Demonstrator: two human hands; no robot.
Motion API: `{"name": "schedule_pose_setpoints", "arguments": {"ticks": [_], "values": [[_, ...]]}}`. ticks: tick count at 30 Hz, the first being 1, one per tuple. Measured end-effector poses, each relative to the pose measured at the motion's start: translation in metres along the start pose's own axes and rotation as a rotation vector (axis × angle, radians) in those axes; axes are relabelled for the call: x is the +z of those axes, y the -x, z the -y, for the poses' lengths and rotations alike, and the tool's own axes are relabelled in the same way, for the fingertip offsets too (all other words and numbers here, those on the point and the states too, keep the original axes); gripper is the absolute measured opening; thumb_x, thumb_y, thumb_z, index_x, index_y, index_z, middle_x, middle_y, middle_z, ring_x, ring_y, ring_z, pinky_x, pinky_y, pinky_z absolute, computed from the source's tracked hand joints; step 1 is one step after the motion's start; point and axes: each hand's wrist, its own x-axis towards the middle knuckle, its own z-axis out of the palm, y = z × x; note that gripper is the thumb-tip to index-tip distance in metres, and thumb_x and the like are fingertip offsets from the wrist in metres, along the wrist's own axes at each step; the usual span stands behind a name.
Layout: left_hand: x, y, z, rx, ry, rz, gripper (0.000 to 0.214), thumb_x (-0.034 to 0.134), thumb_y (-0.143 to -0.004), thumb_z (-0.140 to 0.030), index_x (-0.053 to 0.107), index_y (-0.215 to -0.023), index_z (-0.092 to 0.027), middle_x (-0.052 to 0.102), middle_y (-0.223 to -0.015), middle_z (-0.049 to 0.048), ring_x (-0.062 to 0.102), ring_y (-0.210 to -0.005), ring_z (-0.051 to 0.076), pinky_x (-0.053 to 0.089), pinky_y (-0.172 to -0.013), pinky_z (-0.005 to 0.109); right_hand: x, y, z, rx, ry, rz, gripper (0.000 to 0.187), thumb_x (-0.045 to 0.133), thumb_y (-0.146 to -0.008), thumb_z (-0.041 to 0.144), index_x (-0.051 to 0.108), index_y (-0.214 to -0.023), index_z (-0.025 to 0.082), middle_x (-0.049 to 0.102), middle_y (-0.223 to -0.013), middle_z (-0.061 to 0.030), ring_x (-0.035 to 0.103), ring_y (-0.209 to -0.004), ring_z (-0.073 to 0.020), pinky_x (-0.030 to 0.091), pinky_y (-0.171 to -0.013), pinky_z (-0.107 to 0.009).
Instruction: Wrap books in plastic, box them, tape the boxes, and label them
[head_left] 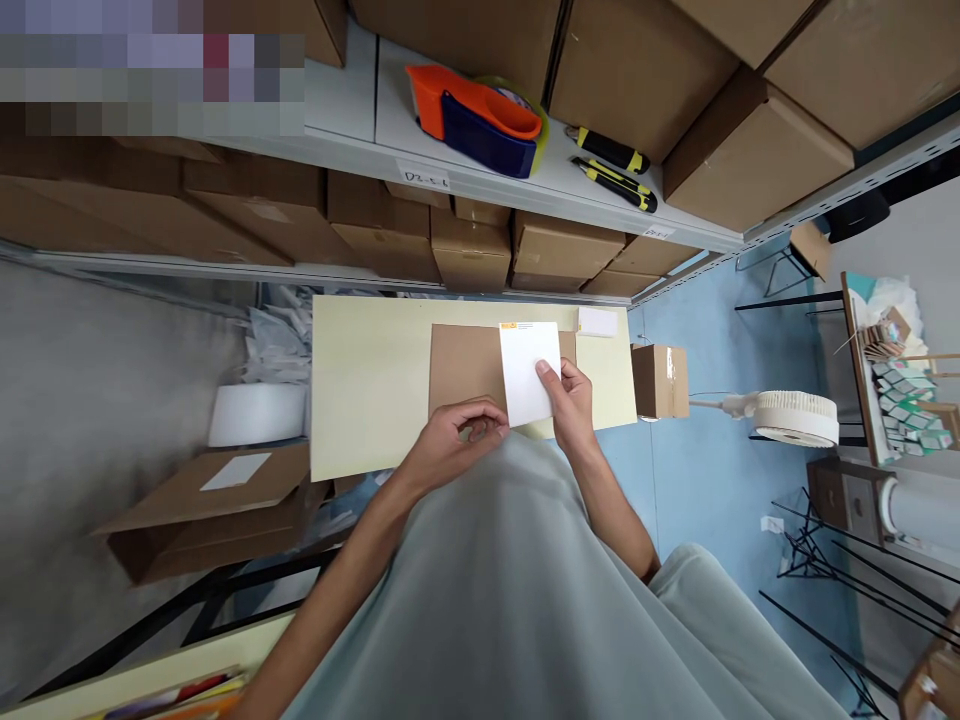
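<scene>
My right hand grips a white label by its right edge, thumb on its face. The label has a small orange printed patch and tiny text at its top edge. My left hand is curled, with thumb and finger closed at the label's lower left corner. Below and behind the label, a flat brown cardboard piece rests on the cream table. Part of the cardboard is hidden by the label and my hands. Near the table's far right corner lies a small white stack, seemingly labels.
Above the table runs a shelf holding cardboard boxes, an orange-and-blue tape dispenser and two yellow-black utility knives. An open carton stands at left. A taped box and white fan are at right.
</scene>
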Motion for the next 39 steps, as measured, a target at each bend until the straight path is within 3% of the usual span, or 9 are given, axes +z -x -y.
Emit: {"name": "schedule_pose_setpoints", "arguments": {"ticks": [20,31,34,37,39], "values": [[0.012,0.009,-0.006,-0.009,-0.023,0.038,0.025,0.069,-0.088,-0.044,0.069,-0.079,-0.021,0.065,-0.077,0.0011,0.049,-0.068,0.015,0.045,-0.068,0.03,-0.005,0.014,0.007,0.035,-0.082,-0.017,0.049,0.087,-0.074,0.063,0.061,-0.076,0.022,0.064,-0.073,0.0025,0.052,-0.067,-0.0131,0.046,-0.062,-0.026],[0.014,0.016,-0.004,-0.011,-0.007,0.031,0.024,0.069,-0.088,-0.043,0.069,-0.079,-0.021,0.065,-0.078,0.0016,0.05,-0.068,0.016,0.044,-0.066,0.03,-0.007,0.019,-0.006,0.04,-0.059,-0.026,0.049,0.083,-0.078,0.067,0.067,-0.086,0.021,0.072,-0.082,-0.0007,0.061,-0.072,-0.0155,0.052,-0.066,-0.027],[0.015,0.017,-0.003,-0.003,0.004,0.03,0.023,0.068,-0.088,-0.043,0.07,-0.082,-0.021,0.066,-0.08,0.0021,0.053,-0.069,0.016,0.045,-0.067,0.029,-0.007,0.016,-0.02,0.046,0.039,0.03,0.053,0.083,-0.077,0.068,0.07,-0.098,0.021,0.075,-0.089,-0.0031,0.066,-0.079,-0.0181,0.055,-0.074,-0.031],[0.015,0.017,0.0,0.025,-0.021,-0.013,0.021,0.067,-0.089,-0.041,0.07,-0.084,-0.021,0.066,-0.081,0.0021,0.055,-0.071,0.016,0.045,-0.067,0.029,-0.009,0.019,-0.028,-0.068,0.264,0.044,0.057,0.092,-0.07,0.059,0.073,-0.11,0.022,0.077,-0.107,-0.007,0.069,-0.099,-0.0227,0.055,-0.096,-0.037],[0.013,0.017,0.002,0.045,-0.043,-0.045,0.02,0.067,-0.089,-0.041,0.068,-0.083,-0.021,0.066,-0.081,0.0019,0.055,-0.07,0.016,0.045,-0.067,0.029,-0.012,0.028,-0.025,-0.192,0.373,0.059,0.042,0.088,-0.08,0.053,0.076,-0.107,0.024,0.076,-0.114,-0.0081,0.068,-0.11,-0.0239,0.051,-0.107,-0.039]]}}
